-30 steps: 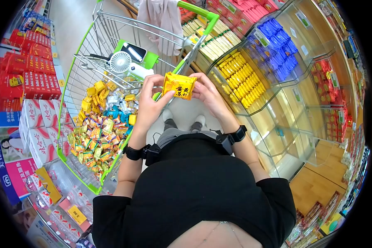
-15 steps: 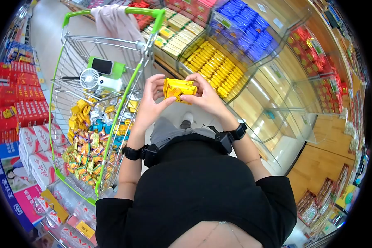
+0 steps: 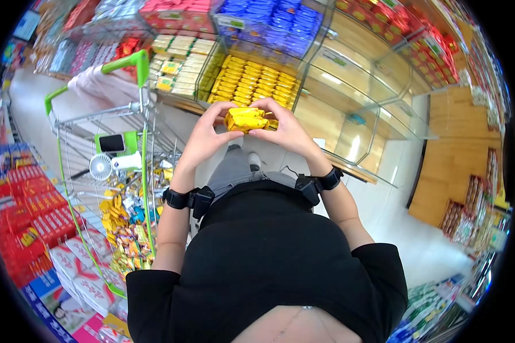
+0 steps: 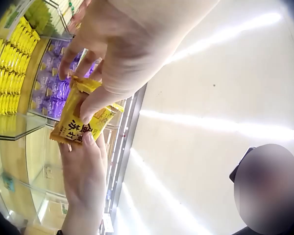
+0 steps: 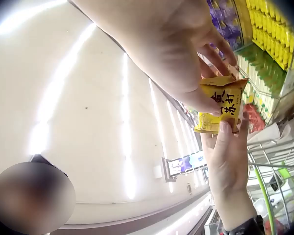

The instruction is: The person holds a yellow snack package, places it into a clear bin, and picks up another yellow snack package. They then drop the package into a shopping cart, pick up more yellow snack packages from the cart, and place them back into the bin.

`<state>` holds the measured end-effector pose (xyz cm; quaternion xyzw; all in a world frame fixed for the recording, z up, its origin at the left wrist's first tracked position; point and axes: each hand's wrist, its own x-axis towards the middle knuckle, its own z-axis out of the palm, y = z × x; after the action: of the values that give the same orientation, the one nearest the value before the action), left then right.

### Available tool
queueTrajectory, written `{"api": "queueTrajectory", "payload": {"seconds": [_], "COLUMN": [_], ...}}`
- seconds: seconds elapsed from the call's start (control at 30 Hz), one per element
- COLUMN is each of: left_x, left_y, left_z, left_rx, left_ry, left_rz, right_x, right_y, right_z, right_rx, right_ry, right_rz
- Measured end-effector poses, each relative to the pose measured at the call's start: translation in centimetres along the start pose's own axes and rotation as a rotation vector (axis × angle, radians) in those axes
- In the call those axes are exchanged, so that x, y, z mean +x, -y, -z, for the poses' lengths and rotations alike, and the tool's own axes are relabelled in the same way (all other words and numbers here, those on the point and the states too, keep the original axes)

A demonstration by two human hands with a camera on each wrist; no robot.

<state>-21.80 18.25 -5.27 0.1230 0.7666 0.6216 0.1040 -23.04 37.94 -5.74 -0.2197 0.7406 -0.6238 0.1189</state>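
In the head view, a small bunch of yellow snack packets [image 3: 245,119] is between the two hands, in front of the waist. My left hand [image 3: 206,137] grips the left end, thumb on the near side and fingers behind. From the other end, my right hand [image 3: 289,134] pinches the packets the same way. Dark printed characters show on a yellow packet [image 4: 71,122] in the left wrist view. A matching printed packet [image 5: 230,100] appears in the right wrist view, held by both thumbs. Just beyond the hands stands a bin of yellow packets [image 3: 252,77].
A shopping cart with a green handle [image 3: 126,60] stands at the left, loaded with wrapped sweets [image 3: 131,240], a phone [image 3: 111,143] and a white fan [image 3: 101,166]. Blue packets [image 3: 269,23] and cream packets [image 3: 183,63] fill neighbouring bins. Clear shelf walls [image 3: 372,134] extend right.
The view has turned toward the shelves, so the cart slides left and the yellow bin now lies straight ahead. Both hands keep hold of the packets, whose printed face has tipped away from the head camera.
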Motion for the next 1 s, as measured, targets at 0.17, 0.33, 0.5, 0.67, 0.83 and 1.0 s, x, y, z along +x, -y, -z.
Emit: {"api": "queueTrajectory", "payload": {"seconds": [0.17, 0.33, 0.5, 0.67, 0.83, 1.0], "left_x": [3.7, 7.7, 11.0, 14.2, 15.6, 16.5], "left_y": [1.0, 0.9, 1.2, 4.8, 8.7, 11.0], "left_z": [-1.1, -1.8, -1.9, -1.6, -2.0, -2.1], "left_rx": [0.029, 0.066, 0.032, 0.108, 0.195, 0.226], "left_ry": [0.175, 0.317, 0.393, 0.518, 0.616, 0.762], "left_rz": [-0.014, -0.024, -0.011, -0.027, -0.080, 0.015], "right_x": [-0.8, -0.2, 1.5, 3.1, 4.1, 4.2], "right_y": [-0.7, -0.7, -1.2, -3.6, -7.6, -9.7], "right_z": [2.0, 3.5, 4.3, 4.6, 4.5, 4.2], "right_rx": [-0.152, -0.311, -0.335, -0.386, -0.575, -0.659], "right_ry": [-0.134, -0.239, -0.329, -0.333, -0.196, -0.113], "right_rz": [-0.002, -0.013, -0.032, -0.121, -0.216, -0.294]}}
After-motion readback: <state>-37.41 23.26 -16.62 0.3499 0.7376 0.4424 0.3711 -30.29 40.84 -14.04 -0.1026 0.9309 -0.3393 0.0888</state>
